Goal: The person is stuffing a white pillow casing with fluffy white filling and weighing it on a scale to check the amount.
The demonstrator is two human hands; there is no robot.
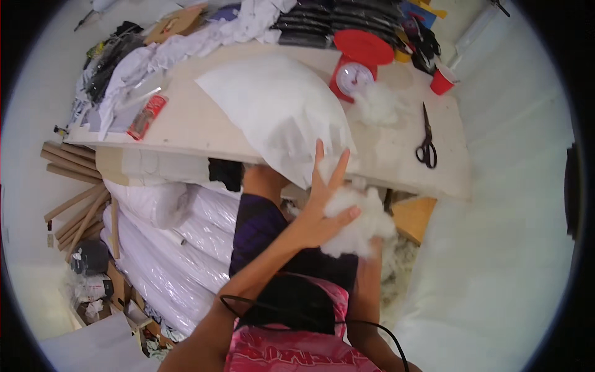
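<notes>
Your pink top (291, 356) lies nearest; white fluff (365, 217) is just short of the tabletop (396, 146). Your left hand (317, 214) spreads its fingers wide against it; your right hand (375, 243), mostly hidden, can't be judged. Tease gently, avoiding clumps. Far stands 1 red scale (355, 79); scissors (426, 152) right, wrapped rolls (180, 235) left.

Bright, fairly even light. Soft shadows on white sheet (266, 93); glare on plastic-wrapped rolls (198, 211), left. Fisheye bows counter (189, 118) edge; rim black. Fluff (372, 211) looks soft-edged.
</notes>
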